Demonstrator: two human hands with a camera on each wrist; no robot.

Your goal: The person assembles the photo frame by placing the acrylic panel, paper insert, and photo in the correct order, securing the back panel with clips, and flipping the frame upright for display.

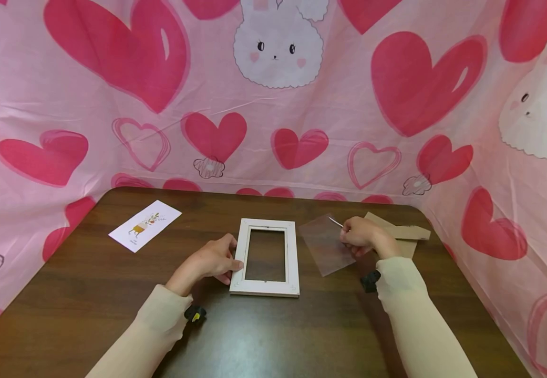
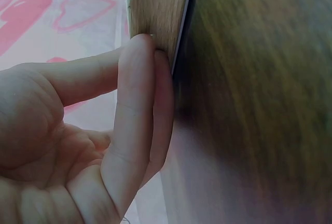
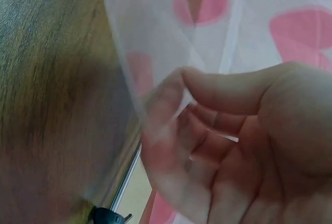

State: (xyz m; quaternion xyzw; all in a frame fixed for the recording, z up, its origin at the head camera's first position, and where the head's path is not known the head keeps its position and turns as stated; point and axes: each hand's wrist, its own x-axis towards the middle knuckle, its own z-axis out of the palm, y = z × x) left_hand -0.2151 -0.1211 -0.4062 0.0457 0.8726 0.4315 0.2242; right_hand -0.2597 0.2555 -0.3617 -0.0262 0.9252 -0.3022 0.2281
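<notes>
The white frame (image 1: 292, 257) is lying near the middle of the brown table (image 1: 264, 336), its long sides running away from the person, and bare wood is showing through its rectangular opening. The left hand (image 1: 212, 260) is gripping the frame's left side: the thumb is pressing on the top face, the fingers are bearing on the outer side, and the grip is closing fully on that edge. The left wrist view is showing a wood-toned end of the frame at the fingertips.

To the right of the frame, just beside it, the right hand (image 1: 363, 233) is holding a clear sheet (image 1: 322, 249) at its edge. Thumb and forefinger are pinching it with no visible gap, while the other fingers are curling beneath. Whether the sheet's near corner is touching the table cannot be told.

Behind the right hand, a brown board (image 1: 410, 232) with a strip across it is lying partly hidden. Well apart on the far left, a white printed card (image 1: 145, 226) is lying at a slant. The person is wearing cream sleeves (image 1: 410, 299) and black wrist devices (image 1: 195, 314). Around the table, a pink cloth (image 1: 301, 105) is hanging, bearing hearts and rabbit heads.
</notes>
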